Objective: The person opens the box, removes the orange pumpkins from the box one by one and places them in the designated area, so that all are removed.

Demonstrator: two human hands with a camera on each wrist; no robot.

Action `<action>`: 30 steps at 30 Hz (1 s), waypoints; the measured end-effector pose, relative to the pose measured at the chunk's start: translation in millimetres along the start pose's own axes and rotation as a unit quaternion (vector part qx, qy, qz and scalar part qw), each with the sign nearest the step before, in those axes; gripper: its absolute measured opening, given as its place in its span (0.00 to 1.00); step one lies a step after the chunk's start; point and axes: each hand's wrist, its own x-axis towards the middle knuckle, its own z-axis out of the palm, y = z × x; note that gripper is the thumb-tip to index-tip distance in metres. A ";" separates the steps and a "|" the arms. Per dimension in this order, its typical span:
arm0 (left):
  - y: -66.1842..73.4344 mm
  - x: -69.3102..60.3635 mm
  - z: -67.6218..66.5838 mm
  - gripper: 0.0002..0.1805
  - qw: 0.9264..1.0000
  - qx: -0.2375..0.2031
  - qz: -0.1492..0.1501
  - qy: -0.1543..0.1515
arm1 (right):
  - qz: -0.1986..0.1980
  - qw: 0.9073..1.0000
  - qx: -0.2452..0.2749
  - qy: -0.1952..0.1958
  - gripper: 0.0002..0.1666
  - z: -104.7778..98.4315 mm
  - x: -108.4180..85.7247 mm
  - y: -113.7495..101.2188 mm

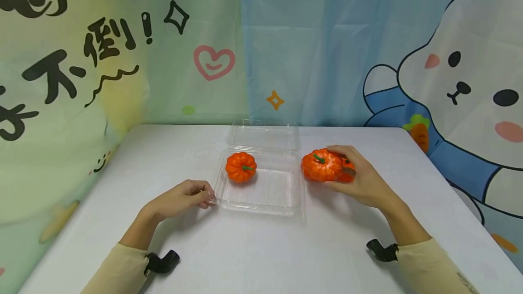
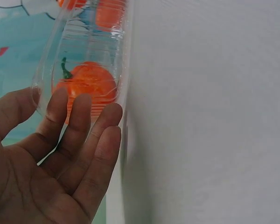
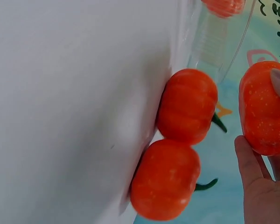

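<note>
A clear plastic clamshell box [image 1: 282, 212] lies with its lid folded back. Inside, near its left wall, sits a small orange pumpkin [image 1: 241, 167] with a green stem. My left hand [image 1: 189, 198] pinches the box's left rim with thumb and fingers. Just right of the box, my right hand [image 1: 359, 176] grips another orange pumpkin [image 3: 266, 109] above the table. Two more pumpkins, an upper one [image 3: 187, 106] and a lower one [image 3: 165, 179], rest side by side on the table in the right wrist view. From the head camera they are largely hidden.
The white table [image 1: 253, 253] reaches back to a printed cloth backdrop [image 1: 298, 49]. The transparent lid [image 1: 263, 137] lies behind the box, towards the table's far edge. Black wrist cameras show at both sleeves.
</note>
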 end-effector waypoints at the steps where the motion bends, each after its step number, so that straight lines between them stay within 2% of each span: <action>1: 0.2 0.1 -0.5 0.12 1.000 0.003 0.002 0.000 | 0.005 1.000 -0.006 0.001 0.48 -1.3 -1.6 1.3; 5: 0.0 0.4 -2.1 0.12 1.000 0.011 -0.001 0.001 | 0.019 1.000 -0.018 0.003 0.49 -9.2 -7.3 5.0; 11: -0.7 1.5 -0.9 0.13 1.000 0.000 -0.007 -0.004 | 0.024 1.000 -0.010 0.000 0.49 -22.4 -12.7 7.7; 21: -1.0 1.5 -0.3 0.13 1.000 -0.004 -0.009 -0.001 | 0.066 0.997 -0.016 0.034 0.48 -28.3 -24.4 20.3; 30: -0.3 3.2 -1.7 0.12 1.000 -0.002 0.002 -0.010 | 0.099 0.994 -0.012 0.052 0.47 -39.8 -33.7 33.3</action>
